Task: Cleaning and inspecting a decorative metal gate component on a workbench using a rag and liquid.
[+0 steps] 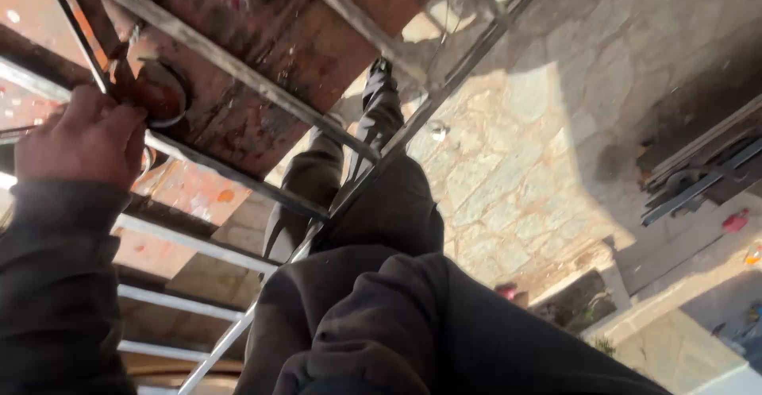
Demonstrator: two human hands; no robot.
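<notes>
My left hand (pixel 79 137) is at the upper left, in a dark sleeve, with its fingers curled around a thin metal bar (pixel 186 153) of a frame in front of a rusty red-brown panel (pixel 262 53). A round metal ring (pixel 171 93) sits just beyond the knuckles. My right hand is hidden; only a dark sleeve (pixel 381 323) fills the lower middle. My legs in dark trousers (pixel 381 196) stand on a metal ladder (pixel 178 244), and one shoe (pixel 379 69) rests on a rung far below.
Pale ladder rungs (pixel 178 304) run down at the lower left. Far below lies a sunlit stone-paved floor (pixel 540 149). Dark metal bars (pixel 698 173) are stacked at the right, with a small red object (pixel 734 220) beside them.
</notes>
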